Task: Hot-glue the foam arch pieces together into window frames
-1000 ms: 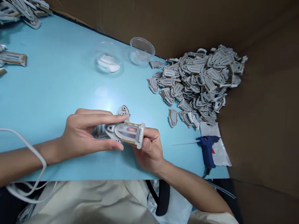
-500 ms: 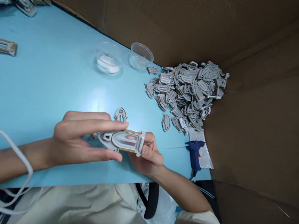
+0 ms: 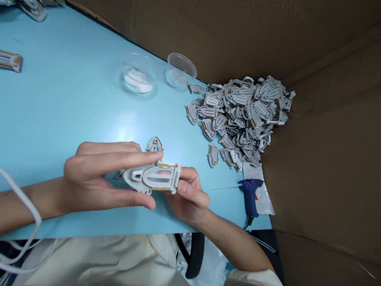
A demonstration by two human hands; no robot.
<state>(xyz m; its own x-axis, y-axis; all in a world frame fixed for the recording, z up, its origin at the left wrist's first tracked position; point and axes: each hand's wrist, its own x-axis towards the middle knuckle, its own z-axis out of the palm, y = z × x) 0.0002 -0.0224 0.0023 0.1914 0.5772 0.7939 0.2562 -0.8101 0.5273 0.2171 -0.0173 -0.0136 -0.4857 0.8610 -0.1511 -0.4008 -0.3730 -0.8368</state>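
Head: left hand [image 3: 91, 174], right hand [image 3: 188, 200] grip grey part [image 3: 152, 177]; clear tub [image 3: 126, 65] holds white stuff [image 3: 138, 82]

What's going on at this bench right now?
A person holds one grey plastic part just above the blue table. The left hand pinches its pointed half and the right hand grips the squared end. A smaller grey piece lies on the table just behind it. A pile of similar parts sits at the right against the cardboard wall, and a blue glue gun lies untouched near the table's edge.
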